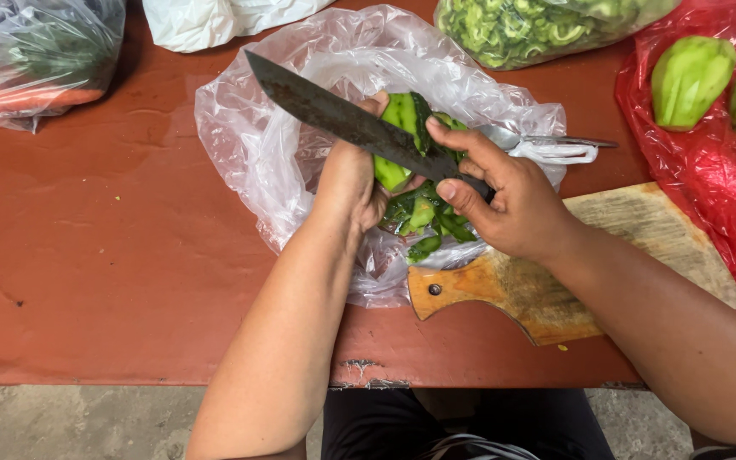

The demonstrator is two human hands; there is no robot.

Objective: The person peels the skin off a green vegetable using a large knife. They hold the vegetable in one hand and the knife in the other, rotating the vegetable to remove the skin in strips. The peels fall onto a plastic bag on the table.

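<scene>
- Setup was a worn red-brown table (129, 255) over a concrete floor, with a clear plastic bag (249, 145) spread out right under both hands.
- Left hand (353, 183) was curled tight around a green gourd (400, 128), holding it roughly upright, just left of the right hand and touching it.
- Right hand (517, 204) was closed on the handle of a big dark knife (334, 115); the blade ran diagonally up and left, lying across the gourd's long axis.
- Green peelings (423, 217) sat piled directly below the hands, and a wooden cutting board (555, 290) lay under the right wrist.
</scene>
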